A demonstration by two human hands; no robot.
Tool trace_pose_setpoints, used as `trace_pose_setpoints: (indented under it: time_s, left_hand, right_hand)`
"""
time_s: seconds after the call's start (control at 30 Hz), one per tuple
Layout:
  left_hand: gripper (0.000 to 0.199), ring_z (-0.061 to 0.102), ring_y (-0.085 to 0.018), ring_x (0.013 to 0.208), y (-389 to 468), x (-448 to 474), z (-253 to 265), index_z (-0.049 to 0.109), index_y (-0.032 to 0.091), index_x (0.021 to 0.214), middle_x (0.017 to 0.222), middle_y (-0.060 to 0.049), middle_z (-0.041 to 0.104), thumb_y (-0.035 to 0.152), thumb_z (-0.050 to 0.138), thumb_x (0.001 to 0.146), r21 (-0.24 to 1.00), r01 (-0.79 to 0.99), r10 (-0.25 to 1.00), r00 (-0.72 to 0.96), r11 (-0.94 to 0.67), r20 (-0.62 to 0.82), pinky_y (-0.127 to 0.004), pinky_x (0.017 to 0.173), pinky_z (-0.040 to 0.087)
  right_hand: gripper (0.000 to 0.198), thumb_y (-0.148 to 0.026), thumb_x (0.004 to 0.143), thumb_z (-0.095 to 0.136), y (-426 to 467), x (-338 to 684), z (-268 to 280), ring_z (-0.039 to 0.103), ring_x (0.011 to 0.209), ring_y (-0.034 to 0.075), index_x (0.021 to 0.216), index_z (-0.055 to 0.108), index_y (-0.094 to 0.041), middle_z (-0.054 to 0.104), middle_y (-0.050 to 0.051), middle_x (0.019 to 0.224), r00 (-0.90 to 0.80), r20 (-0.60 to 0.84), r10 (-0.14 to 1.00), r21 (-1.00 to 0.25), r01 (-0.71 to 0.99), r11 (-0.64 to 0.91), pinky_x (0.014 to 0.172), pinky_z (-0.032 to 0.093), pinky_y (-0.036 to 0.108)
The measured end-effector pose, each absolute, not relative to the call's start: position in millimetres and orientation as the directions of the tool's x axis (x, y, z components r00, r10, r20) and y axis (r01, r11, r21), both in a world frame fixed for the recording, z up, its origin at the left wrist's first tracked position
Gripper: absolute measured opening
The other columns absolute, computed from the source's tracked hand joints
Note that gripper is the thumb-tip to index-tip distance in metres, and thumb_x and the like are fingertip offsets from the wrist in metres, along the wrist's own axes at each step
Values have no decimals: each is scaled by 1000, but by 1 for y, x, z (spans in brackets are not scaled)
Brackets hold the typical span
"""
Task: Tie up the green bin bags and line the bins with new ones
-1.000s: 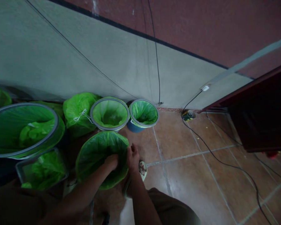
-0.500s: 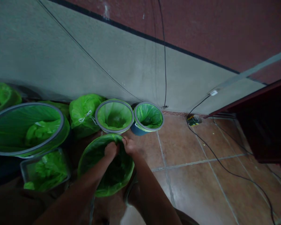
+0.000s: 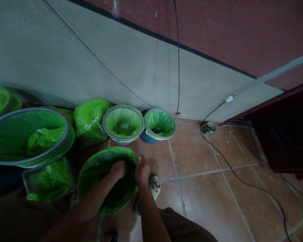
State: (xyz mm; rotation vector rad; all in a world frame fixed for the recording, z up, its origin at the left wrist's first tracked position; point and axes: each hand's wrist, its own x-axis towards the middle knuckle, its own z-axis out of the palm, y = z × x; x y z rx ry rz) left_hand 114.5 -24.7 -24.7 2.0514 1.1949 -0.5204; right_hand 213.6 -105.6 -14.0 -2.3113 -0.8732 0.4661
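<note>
Landmark is the near bin (image 3: 101,198), the one at my feet with the green liner (image 3: 96,168) draped over its mouth.

Largest first: the wall (image 3: 65,67) runs behind the near bin. Left of the near bin stands the big bin (image 3: 27,161), lined green too, with a square tub (image 3: 27,178) tucked in front of it. Behind the near bin, against the wall, there's a tied bag (image 3: 87,117), then a grey-rimmed bin (image 3: 123,138), then a blue bin (image 3: 146,137) to the right of that. A black cable (image 3: 242,181) trails over the floor tiles well to the right of the near bin.

The key relation: the liner's mouth is round, no long axis, and it opens up toward me. Both hands sit on its right rim. My left hand (image 3: 118,169) is inside the mouth, fingers curled over the liner film there. My right hand (image 3: 142,170) is just outside that same rim, touching it, fingers bunched and pinching the liner edge as far as I can tell; the light is dim, so I can't confirm the pinch fully. The left hand is the nearer one to the liner's middle. The rest of the rim lies left of both hands. My slipper (image 3: 155,185) is just right of the near bin, under my right wrist.
</note>
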Motion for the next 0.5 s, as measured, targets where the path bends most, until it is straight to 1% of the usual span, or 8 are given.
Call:
trace_pose_setpoints:
  time_s: [0.07,0.17,0.23,0.27,0.37,0.43,0.5]
  left_hand:
    - [33,69,-30,107,-30,102,-18,69,10,108,113,-20,73,31,48,93,332,895,642,445,-298,-625,-36,88,52]
    - [37,69,-31,106,-29,90,-12,67,9,110,109,-20,73,33,42,96,306,943,786,288,-132,-547,-37,90,51]
    - [38,70,-31,103,-23,88,-13,66,7,110,105,-19,74,33,43,95,334,943,844,170,12,-508,-36,88,51]
    - [37,70,-31,103,-19,88,-14,66,7,110,106,-20,74,33,44,95,354,933,853,130,69,-506,-35,87,51]
    - [35,69,-31,106,-8,89,-18,66,6,111,110,-20,73,29,48,92,413,894,846,80,173,-527,-33,86,51]
    - [33,68,-30,108,-4,90,-20,66,6,110,112,-20,73,28,50,91,440,877,844,81,192,-531,-33,88,51]
    - [32,68,-29,108,-2,91,-22,67,7,109,111,-19,74,28,50,91,465,865,846,99,187,-524,-32,89,51]
  right_hand:
    - [49,-33,104,27,-93,225,-8,65,112,25,120,66,-9,70,18,118,676,-58,734,-661,525,-536,98,47,36]
    - [41,-29,103,34,-70,239,-8,61,119,21,127,64,-13,68,13,125,464,-29,885,-665,653,-363,105,43,32]
    - [38,-27,101,40,-58,241,-13,61,119,19,132,60,-16,68,10,126,317,-78,945,-645,707,-290,104,44,30]
    - [38,-26,100,42,-54,240,-17,63,116,19,134,59,-17,69,10,124,272,-120,955,-627,725,-285,101,46,30]
    - [39,-26,98,47,-51,237,-24,68,106,20,136,57,-19,73,9,116,239,-224,945,-563,760,-325,91,51,28]
    - [37,-25,98,47,-56,235,-24,70,102,20,134,58,-19,74,10,110,276,-242,930,-529,766,-365,88,51,27]
    - [36,-24,99,46,-65,233,-22,71,97,20,131,60,-16,75,11,105,347,-238,907,-501,756,-421,84,52,26]
